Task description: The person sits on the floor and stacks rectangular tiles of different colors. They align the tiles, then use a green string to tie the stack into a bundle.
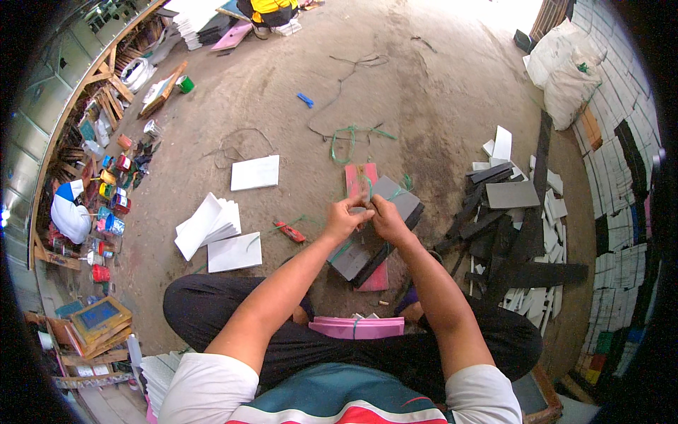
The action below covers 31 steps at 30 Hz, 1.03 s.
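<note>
On the floor before me, a stack of dark grey foam sheets lies at a slant across a red board. Green string runs around the stack. Above its middle, my left hand and my right hand are close together with fingers pinched, apparently on the string; the fingertips partly hide it. To the left of the stack lies a red utility knife. Close to my lap is a bundle of pink sheets with green string around it.
White sheets lie to my left, another white stack farther out. Black and white offcuts are heaped on the right, near a wall of stacked sheets. Paint cans line the left side. Loose string and a blue object lie ahead.
</note>
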{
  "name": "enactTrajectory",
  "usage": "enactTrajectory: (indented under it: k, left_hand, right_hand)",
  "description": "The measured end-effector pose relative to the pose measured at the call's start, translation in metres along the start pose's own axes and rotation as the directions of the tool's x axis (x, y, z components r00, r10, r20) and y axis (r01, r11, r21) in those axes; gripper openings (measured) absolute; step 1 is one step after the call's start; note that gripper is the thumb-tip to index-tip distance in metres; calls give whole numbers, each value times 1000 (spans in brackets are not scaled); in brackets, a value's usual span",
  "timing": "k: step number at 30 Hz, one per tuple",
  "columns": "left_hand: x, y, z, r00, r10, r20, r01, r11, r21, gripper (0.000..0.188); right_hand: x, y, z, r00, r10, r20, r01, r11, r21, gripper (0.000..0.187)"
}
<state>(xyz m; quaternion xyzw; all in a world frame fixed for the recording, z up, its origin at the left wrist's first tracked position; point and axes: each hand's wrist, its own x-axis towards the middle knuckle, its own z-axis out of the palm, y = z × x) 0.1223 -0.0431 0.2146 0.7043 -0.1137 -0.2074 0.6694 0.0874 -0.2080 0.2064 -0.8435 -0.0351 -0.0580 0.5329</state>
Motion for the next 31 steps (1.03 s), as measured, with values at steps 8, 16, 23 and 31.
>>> enactTrajectory:
  k: [8, 16, 23, 31]
  left_hand:
    - [-7, 12, 4, 997, -76, 21, 74, 993, 94, 27]
    - [-3, -10, 13, 992, 60, -115, -27, 962, 273, 16]
    - [-1, -35, 15, 980, 169, -106, -157, 981, 116, 15]
    - [-3, -40, 8, 991, 120, 59, -127, 981, 147, 14]
  right_hand:
    - [1, 5, -10, 990, 144, -6, -144, 988, -48, 27]
    - [4, 11, -2, 991, 111, -71, -109, 994, 30, 29]
    - [7, 26, 5, 981, 182, -63, -167, 968, 190, 28]
    - [23, 12, -13, 935, 342, -98, -264, 852, 452, 29]
